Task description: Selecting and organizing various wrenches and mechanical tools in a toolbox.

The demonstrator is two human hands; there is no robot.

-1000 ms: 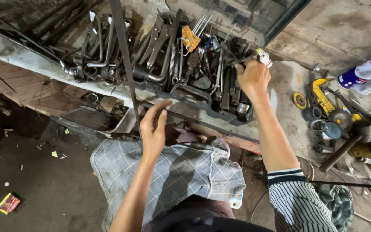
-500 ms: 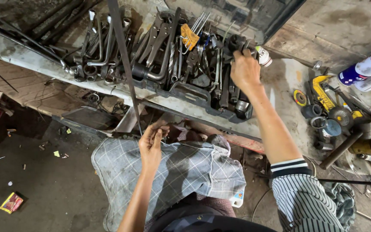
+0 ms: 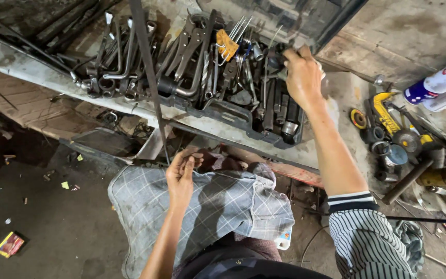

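Dim workshop light, brighter at upper right; floor (image 3: pixel 52 232) at lower left in deep shadow; slight wide-angle bending at edges; focus mostly sharp.

A white spray can (image 3: pixel 436 84) with a blue band is seen lying to the right of the black tool tray (image 3: pixel 243 121). An orange tag (image 3: pixel 227 45) is lodged among the tray's tools. A small red-and-yellow packet (image 3: pixel 9 244) is found on the floor, well to the tray's lower left.

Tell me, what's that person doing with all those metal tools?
The person's right hand reaches into a dark tray crammed with wrenches and sockets on a workbench. Their left hand rests low on a checked cloth over their lap. What the right hand's fingers grip is hidden.
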